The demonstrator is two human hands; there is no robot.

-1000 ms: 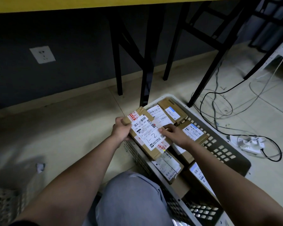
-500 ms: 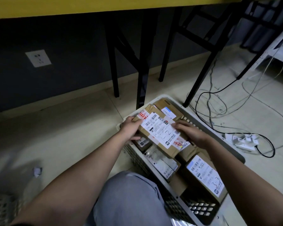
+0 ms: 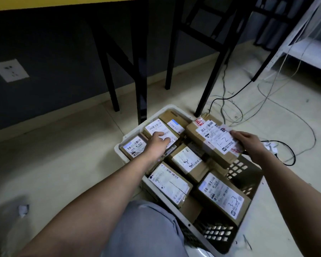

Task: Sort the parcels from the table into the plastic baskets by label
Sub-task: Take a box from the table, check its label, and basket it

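The parcel marked 1-2 is sitting tilted over the far right corner of the plastic basket, its lower edge resting on the basket's right wall. The right hand is gripping it by the right end, fingers curled across the label's edge, with the thumb hidden beneath. The left hand is reaching into the basket, its loosely bent fingers pressing on a labelled box directly under the fingertips and closing on nothing. The parcel is looking like stiff cardboard, small and probably light, since one hand is carrying it. The glossy label may be slick, so a hold across the bare cardboard edges would likely be safer than on the label.
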